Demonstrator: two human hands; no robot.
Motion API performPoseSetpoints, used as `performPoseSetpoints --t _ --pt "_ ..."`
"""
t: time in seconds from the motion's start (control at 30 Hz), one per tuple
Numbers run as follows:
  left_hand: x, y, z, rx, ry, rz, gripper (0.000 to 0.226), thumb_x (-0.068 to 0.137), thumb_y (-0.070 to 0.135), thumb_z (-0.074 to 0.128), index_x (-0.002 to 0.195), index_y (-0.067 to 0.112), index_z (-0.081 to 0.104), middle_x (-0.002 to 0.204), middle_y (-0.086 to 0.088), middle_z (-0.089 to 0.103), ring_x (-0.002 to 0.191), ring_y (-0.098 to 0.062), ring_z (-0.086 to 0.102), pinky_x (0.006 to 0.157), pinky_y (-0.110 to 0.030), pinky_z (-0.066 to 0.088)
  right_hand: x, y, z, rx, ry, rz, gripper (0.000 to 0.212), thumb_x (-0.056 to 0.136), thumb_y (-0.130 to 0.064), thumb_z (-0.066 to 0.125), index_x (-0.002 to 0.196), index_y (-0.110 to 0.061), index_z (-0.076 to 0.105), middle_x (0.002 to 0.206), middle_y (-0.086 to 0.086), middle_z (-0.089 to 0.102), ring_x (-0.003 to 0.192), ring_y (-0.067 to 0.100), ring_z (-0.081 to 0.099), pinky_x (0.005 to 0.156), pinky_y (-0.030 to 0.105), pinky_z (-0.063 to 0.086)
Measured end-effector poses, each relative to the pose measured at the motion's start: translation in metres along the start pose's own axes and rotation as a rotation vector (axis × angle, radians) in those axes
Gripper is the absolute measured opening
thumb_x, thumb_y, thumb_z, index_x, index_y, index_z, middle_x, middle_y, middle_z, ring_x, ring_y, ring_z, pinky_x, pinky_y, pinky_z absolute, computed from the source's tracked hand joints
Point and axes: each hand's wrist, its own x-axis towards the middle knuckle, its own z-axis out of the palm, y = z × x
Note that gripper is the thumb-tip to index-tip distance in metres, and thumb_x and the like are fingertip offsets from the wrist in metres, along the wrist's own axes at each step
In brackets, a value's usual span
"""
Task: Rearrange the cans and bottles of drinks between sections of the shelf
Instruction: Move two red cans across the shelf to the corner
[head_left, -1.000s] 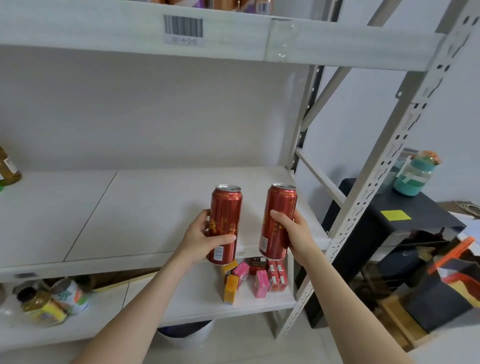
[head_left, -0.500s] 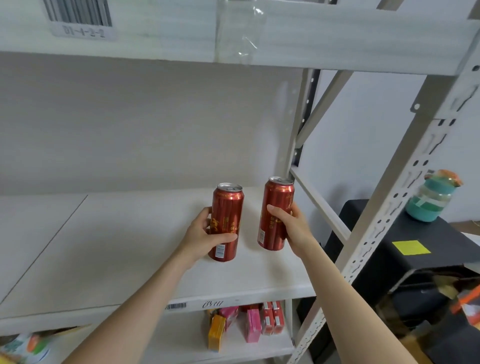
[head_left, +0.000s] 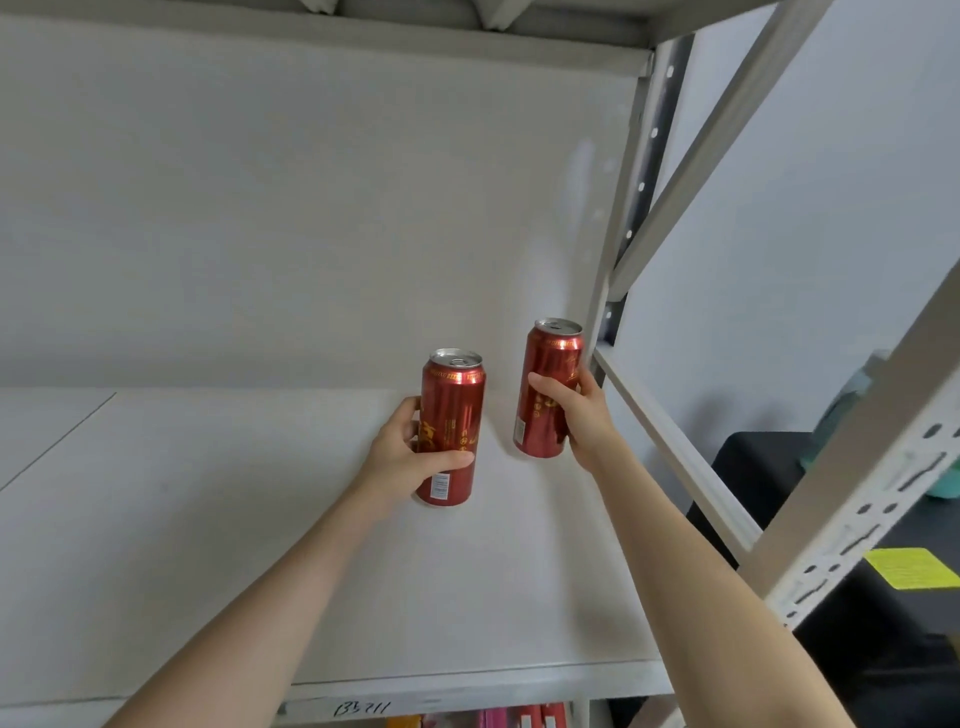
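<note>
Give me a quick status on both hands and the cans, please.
Left hand grips left can. Right hand grips right can. Shelf board bare ahead.

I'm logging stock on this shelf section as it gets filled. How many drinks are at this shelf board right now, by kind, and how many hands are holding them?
Red drink cans: 2, the left can in the left hand and the right can in the right hand
Bottles: 0
Hands gripping: 2
Total drinks: 2
</note>
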Motion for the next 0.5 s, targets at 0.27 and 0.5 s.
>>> performPoseSetpoints --t 0.27,0.5 --pt "0.026 -0.008 0.016 -0.022 0.022 0.037 0.082 0.045 0.036 0.09 0.119 0.036 0.056 0.109 0.006 0.074 0.105 -0.015 0.069 0.096 -0.044 0.054 0.037 0.017 -0.008 0.03 0.012 -0.027 0.043 0.078 -0.018 0.08 0.115 -0.03 0.061 0.11 0.002 0.07 0.101 0.021 0.066 0.085 0.039 0.053" --pt "0.039 -0.011 0.022 -0.031 0.03 0.063 0.078 0.047 0.033 0.09 0.118 0.035 0.056 0.109 0.005 0.074 0.104 -0.015 0.07 0.098 -0.046 0.053 0.06 0.025 -0.012 0.028 -0.035 -0.034 0.046 0.079 -0.02 0.079 0.117 -0.035 0.059 0.115 0.001 0.068 0.108 0.023 0.063 0.095 0.048 0.05"
